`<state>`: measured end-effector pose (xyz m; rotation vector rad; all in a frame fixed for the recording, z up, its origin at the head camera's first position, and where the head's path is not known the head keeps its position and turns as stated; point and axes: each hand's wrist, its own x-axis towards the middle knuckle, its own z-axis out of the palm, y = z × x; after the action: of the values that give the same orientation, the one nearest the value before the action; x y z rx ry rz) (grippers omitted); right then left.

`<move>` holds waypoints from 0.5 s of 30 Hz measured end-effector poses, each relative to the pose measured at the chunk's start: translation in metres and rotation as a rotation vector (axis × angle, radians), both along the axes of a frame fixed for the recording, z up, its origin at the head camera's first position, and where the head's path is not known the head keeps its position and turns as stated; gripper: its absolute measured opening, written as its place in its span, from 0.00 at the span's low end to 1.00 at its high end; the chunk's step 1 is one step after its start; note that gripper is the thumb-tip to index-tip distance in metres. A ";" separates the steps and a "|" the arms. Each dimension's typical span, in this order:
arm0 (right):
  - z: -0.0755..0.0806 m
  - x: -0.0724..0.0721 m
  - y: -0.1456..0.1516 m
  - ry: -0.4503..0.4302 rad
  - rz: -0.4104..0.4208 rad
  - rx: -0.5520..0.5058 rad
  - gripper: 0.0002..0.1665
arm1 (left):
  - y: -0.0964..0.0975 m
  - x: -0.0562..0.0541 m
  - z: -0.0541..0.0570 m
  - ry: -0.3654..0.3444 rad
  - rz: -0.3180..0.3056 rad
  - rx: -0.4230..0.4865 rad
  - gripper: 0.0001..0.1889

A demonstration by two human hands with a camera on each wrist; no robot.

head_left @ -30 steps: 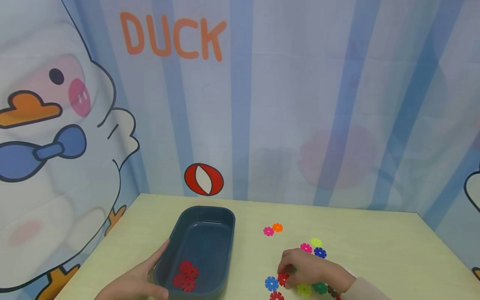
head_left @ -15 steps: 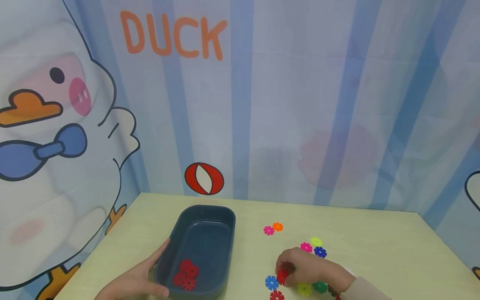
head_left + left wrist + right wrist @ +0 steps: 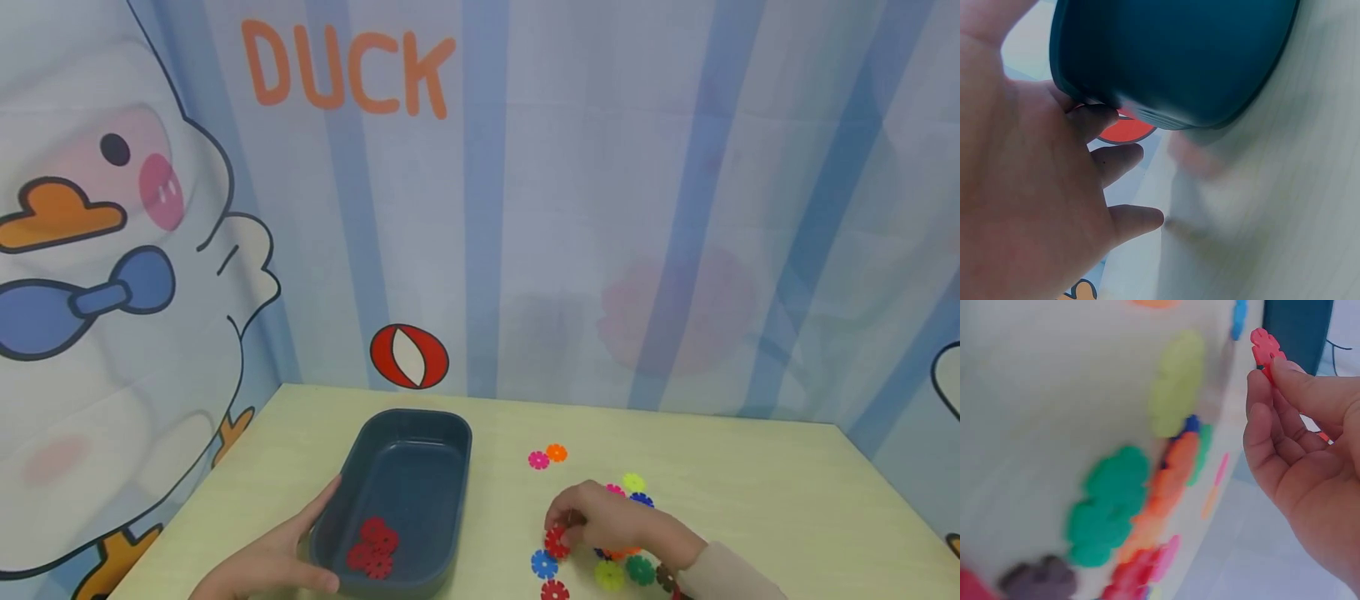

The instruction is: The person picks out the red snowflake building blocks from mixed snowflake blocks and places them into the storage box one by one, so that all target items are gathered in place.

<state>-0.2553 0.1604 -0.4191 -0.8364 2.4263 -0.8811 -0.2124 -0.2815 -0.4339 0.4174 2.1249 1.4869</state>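
In the head view my left hand point(image 3: 266, 560) rests on the near left corner of a dark blue plastic bin point(image 3: 401, 483), fingers fairly straight along its side. The left wrist view shows the fingertips point(image 3: 1135, 217) spread beside the bin's wall point(image 3: 1179, 69). Several red snowflake discs point(image 3: 378, 565) lie at the bin's near end. To the right, my right hand point(image 3: 622, 521) pinches a red snowflake disc point(image 3: 556, 542) between thumb and fingers, just over the table. That disc point(image 3: 1264, 344) stands edge-up from the fingertips in the right wrist view.
Around the right hand lie a blue disc point(image 3: 544, 564), another red disc point(image 3: 555, 591), a yellow-green disc point(image 3: 609, 576), a green disc point(image 3: 641, 570) and a brown disc point(image 3: 665, 577). Farther back are a pink disc point(image 3: 538, 460) and an orange disc point(image 3: 557, 452). A printed curtain point(image 3: 555, 208) hangs behind the table.
My right hand has shifted left and slightly away from me, carrying the red disc off its spot. Orange and dark blue discs now show under the hand. The left hand and bin stay put.
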 end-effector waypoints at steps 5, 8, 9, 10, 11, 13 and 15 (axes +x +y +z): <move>0.016 -0.006 -0.013 0.066 0.042 -0.031 0.10 | -0.001 0.000 -0.001 -0.014 0.001 0.006 0.61; 0.027 -0.011 -0.023 0.113 0.064 -0.074 0.09 | -0.001 0.000 -0.002 -0.017 -0.005 0.018 0.60; 0.030 -0.013 -0.028 0.123 0.066 -0.092 0.09 | -0.001 0.000 -0.002 -0.014 -0.005 0.019 0.60; 0.034 -0.015 -0.033 0.137 0.069 -0.108 0.09 | -0.001 0.000 -0.002 -0.015 -0.005 0.021 0.60; 0.037 -0.017 -0.039 0.146 0.067 -0.123 0.09 | -0.001 0.000 -0.002 -0.015 -0.004 0.022 0.60; 0.042 -0.021 -0.051 0.161 0.063 -0.148 0.09 | -0.001 -0.001 -0.003 -0.017 -0.001 0.021 0.60; 0.044 -0.024 -0.064 0.169 0.060 -0.164 0.10 | -0.001 0.000 -0.003 -0.031 0.007 0.025 0.60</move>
<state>-0.2788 0.0966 -0.3747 -1.0781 2.4814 -1.0355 -0.2126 -0.2827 -0.4372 0.3941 2.0880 1.5157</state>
